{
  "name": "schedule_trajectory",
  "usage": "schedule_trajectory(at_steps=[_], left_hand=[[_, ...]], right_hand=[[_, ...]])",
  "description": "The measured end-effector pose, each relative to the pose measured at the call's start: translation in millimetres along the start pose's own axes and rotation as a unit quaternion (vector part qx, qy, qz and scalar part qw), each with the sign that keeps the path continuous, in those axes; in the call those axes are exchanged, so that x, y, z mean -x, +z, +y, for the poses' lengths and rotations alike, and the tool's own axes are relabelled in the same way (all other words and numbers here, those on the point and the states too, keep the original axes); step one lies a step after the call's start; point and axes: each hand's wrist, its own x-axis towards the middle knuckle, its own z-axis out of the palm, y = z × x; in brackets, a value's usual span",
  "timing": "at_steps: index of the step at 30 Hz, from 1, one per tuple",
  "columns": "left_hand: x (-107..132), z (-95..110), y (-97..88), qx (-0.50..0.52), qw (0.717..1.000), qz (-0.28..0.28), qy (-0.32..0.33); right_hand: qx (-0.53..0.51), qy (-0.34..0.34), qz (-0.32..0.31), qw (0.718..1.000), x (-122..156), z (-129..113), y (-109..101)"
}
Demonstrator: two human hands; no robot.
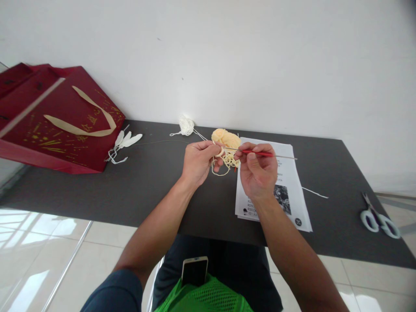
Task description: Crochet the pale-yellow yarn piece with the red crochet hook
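Note:
My left hand [197, 161] is closed in a pinch on a small piece of cream-yellow yarn work [220, 152], with loose yellow strands hanging below it. My right hand [256, 170] is closed on a crochet hook [260, 153] with a red grip and a thin metal shaft that points right. The hook's tip meets the yarn at my left fingers. A heap of the same yellow yarn [227, 141] lies on the dark table [156, 182] just behind both hands.
A printed paper sheet [289, 190] lies under my right hand. A small white yarn bundle [186, 125] sits by the wall, white feather-like pieces [125, 141] beside a dark red gift bag [55, 117] at left. Scissors [378, 217] lie far right. A phone [194, 271] rests on my lap.

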Motion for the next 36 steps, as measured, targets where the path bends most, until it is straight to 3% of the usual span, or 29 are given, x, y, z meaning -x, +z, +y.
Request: schedule_trajectory(at_steps=[9, 13, 18, 25, 36], left_hand=[[0.5, -1.6, 4.2, -0.001, 1.0, -0.002, 0.014], [0.0, -7.8, 4.2, -0.041, 0.996, -0.006, 0.083], [-1.3, -12.4, 2.4, -0.092, 0.984, 0.02, 0.15], [1.5, -13.4, 3.3, -0.129, 0.976, 0.042, 0.172], [-3.9, -20.2, 0.4, -0.036, 0.985, 0.043, 0.161]], right_hand=[[-0.082, 0.098, 0.034, 0.991, -2.8, 1.8, 0.9], [-0.101, 0.135, 0.069, 0.983, -3.0, 3.6, 4.6], [-0.084, 0.133, 0.085, 0.984, -1.7, 6.4, 7.5], [-0.074, 0.134, 0.073, 0.986, 1.7, 9.6, 9.1], [-0.098, 0.143, 0.064, 0.983, 4.6, 13.9, 10.8]])
